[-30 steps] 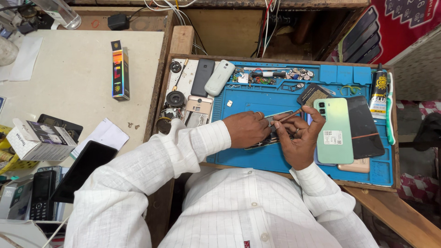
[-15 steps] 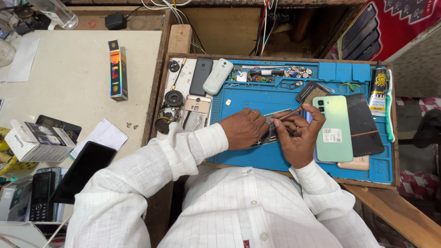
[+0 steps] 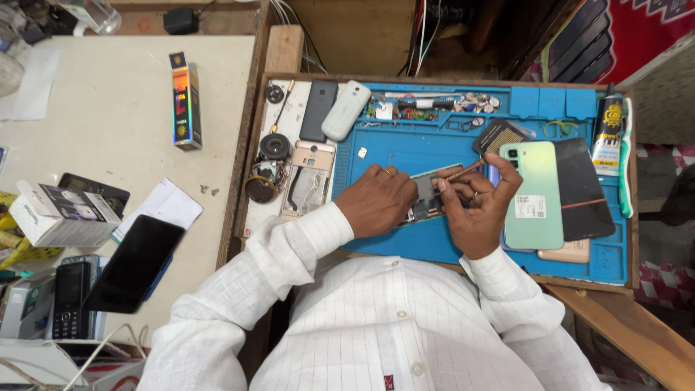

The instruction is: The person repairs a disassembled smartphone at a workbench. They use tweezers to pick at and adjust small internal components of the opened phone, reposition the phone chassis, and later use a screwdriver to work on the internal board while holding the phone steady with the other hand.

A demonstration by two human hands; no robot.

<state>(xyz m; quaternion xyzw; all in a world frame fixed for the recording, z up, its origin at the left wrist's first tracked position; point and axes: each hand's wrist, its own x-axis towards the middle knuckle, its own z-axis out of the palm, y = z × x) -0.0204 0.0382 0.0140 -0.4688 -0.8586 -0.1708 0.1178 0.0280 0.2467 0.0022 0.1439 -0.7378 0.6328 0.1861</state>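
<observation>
Hands meet over an opened phone (image 3: 427, 197) lying on the blue mat (image 3: 405, 152), its long axis running roughly left to right. The left hand (image 3: 376, 199) lies flat on it, pressing it down, grip closed on the phone. The right hand (image 3: 479, 210) pinches a thin tool (image 3: 463, 171), tilted with its tip down-left onto the phone. The mat's top compartments (image 3: 434, 107) hold small screws and parts. A green phone (image 3: 532, 195) lies just beside the right hand. Since half a second ago, both hands have barely shifted.
</observation>
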